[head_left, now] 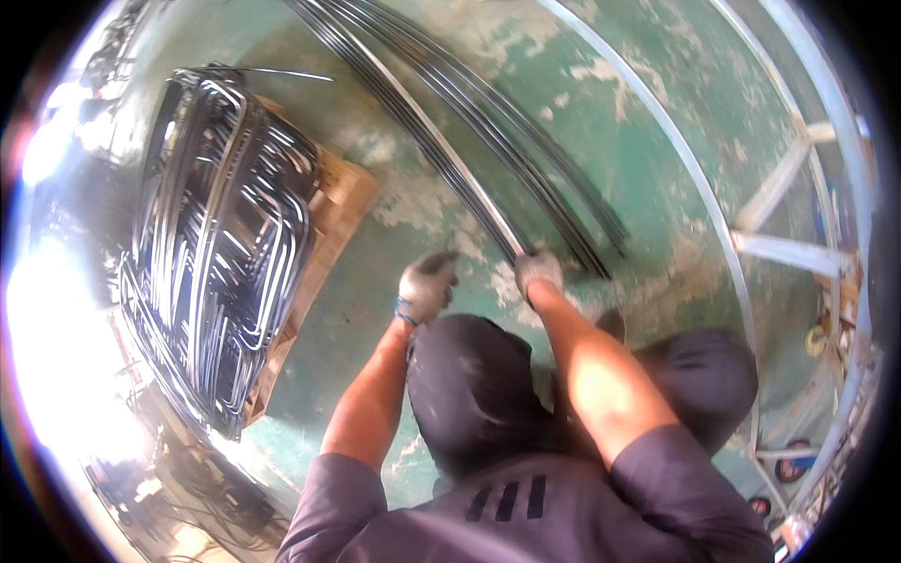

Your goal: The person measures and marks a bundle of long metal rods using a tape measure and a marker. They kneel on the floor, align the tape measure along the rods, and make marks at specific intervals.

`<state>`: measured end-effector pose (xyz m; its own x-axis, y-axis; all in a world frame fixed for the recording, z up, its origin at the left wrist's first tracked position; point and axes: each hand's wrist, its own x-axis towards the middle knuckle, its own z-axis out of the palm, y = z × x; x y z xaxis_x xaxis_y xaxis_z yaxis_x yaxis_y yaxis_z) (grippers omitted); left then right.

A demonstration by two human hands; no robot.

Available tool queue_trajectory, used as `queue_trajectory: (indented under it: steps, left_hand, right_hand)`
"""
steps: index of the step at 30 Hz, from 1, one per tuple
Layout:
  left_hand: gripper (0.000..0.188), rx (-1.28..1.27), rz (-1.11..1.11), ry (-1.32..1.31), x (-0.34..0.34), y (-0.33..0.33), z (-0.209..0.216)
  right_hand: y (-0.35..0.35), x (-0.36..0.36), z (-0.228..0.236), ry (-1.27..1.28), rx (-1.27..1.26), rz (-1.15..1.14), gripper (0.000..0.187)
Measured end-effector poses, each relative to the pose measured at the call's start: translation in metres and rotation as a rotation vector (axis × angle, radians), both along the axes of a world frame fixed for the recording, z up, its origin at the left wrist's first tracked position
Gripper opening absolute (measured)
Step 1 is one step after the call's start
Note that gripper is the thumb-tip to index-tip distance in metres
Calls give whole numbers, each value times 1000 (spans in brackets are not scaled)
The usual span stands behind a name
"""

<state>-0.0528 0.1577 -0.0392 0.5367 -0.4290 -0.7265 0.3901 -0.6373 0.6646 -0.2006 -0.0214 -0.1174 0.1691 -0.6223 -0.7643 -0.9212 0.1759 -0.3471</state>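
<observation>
My right hand [540, 270], in a light work glove, is closed round the near end of a long shiny metal tube [450, 158]. That tube stretches away to the far left beside several darker tubes [399, 114] of the same kind. A further group of dark tubes [511, 145] lies on the floor just to the right. My left hand [427, 286], gloved too and with a blue band at the wrist, hovers left of the tube ends. Its fingers are apart and nothing shows in them.
On the left, a wooden pallet [343, 192] bears a large heap of bent metal tubes [221, 235], one sticking out at the far end. A pale metal frame [779, 188] with curved-looking rails stands along the right. My bent knees are close below my hands. The green floor [657, 169] is worn and patchy.
</observation>
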Motion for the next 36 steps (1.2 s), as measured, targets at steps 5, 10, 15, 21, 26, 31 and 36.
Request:
queue_trajectory:
  steps: [5,10,15,21,26,31,36]
  left_hand:
    - [35,52,-70,-24,0,-8,0]
    - [35,60,-132,-95,-2,-15,19]
    - [35,90,-68,-67,-8,-15,28]
    - [36,25,-38,-81,-20,-6,10]
    - [35,28,-21,-61,-20,-3,12]
    - [35,47,11,-63,-11,4,15]
    - [36,34,27,-61,-11,7,15]
  right_hand:
    - [6,-3,-7,-69,-65,-29,46]
    - [13,-12,-6,-156,-115,-27,42]
    - [19,-15,15,-214,-172,14,39]
    - [33,-33,4,-243,-268,61,40]
    - [20,-23,-1,-157,-203,9,44]
    - [16,-20,-5,-195,-175,21,41]
    - [28,-28,-44,-325,100,-176,28]
